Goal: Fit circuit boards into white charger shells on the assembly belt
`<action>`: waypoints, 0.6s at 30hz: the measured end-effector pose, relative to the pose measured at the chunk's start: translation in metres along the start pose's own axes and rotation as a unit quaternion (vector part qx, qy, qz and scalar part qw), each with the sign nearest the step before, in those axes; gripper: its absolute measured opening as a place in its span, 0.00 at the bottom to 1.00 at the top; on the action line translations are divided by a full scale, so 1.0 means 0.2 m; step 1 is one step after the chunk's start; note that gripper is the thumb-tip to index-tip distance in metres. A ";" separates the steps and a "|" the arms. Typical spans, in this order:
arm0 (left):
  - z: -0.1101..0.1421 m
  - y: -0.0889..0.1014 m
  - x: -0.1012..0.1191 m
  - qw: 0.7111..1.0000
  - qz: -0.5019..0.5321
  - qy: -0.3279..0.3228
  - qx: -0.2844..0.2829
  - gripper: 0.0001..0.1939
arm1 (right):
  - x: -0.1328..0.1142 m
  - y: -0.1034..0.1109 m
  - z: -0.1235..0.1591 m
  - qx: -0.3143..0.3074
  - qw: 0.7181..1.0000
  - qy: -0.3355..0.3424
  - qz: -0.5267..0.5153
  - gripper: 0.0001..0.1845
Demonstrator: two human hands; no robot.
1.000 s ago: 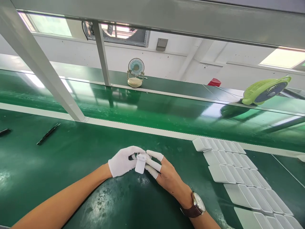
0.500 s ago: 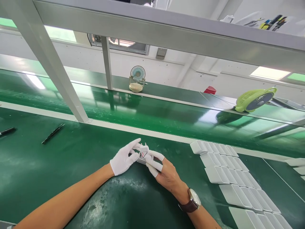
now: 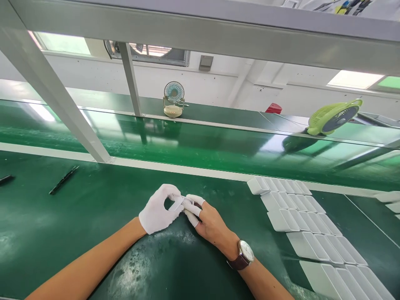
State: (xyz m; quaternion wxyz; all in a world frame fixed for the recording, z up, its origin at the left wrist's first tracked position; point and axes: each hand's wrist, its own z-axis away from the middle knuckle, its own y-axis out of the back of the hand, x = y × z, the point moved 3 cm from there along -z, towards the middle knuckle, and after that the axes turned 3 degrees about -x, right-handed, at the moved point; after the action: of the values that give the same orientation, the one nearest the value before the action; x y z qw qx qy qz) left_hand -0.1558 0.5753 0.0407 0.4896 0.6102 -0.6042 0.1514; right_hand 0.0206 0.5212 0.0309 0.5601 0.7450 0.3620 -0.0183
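My left hand [image 3: 158, 210], in a white glove, curls its thumb and fingers round a small white plug housing [image 3: 176, 204]. White finger cots cover several fingertips of my right hand [image 3: 208, 223]. Those fingertips press on the right side of the same housing, so both hands grip it just above the green bench. Fingers hide much of the housing, and its inside does not show clearly now.
Rows of white plastic cases [image 3: 295, 219] stand at the right. Black tweezers [image 3: 64, 180] and a dark pen-like tool [image 3: 6, 179] lie at the left. Beyond the bench's pale edge strip runs a green conveyor belt [image 3: 200, 148]. A slanting metal post [image 3: 62, 96] rises at the left.
The housing has been turned in my hands: its prongs and red and black wires showed before and are now out of sight. My left fingers have closed round it. The camera view has shifted slightly.
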 end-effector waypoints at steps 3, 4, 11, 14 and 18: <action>0.01 0.00 -0.03 0.999 0.029 0.027 0.004 0.07 | 0.00 0.01 0.01 0.016 0.999 -0.029 -0.039 0.19; 0.01 0.00 -0.03 0.999 0.034 0.028 0.008 0.08 | 0.00 0.02 0.01 0.024 0.998 -0.035 -0.052 0.19; 0.00 0.01 0.01 0.998 -0.007 -0.050 0.037 0.16 | 0.00 0.00 0.00 0.060 0.997 -0.002 -0.042 0.18; 0.00 0.01 0.01 0.997 -0.015 -0.057 0.048 0.18 | -0.01 -0.01 -0.02 0.053 0.998 -0.005 -0.038 0.19; 0.01 0.01 0.00 0.996 -0.037 -0.073 0.046 0.20 | -0.02 -0.01 -0.04 0.018 0.999 -0.021 -0.041 0.20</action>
State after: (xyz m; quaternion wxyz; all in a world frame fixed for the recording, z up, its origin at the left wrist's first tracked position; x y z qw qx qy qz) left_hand -0.1581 0.5745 0.0415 0.4211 0.6633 -0.6078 0.1156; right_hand 0.0128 0.5256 0.0341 0.5531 0.7388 0.3798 -0.0632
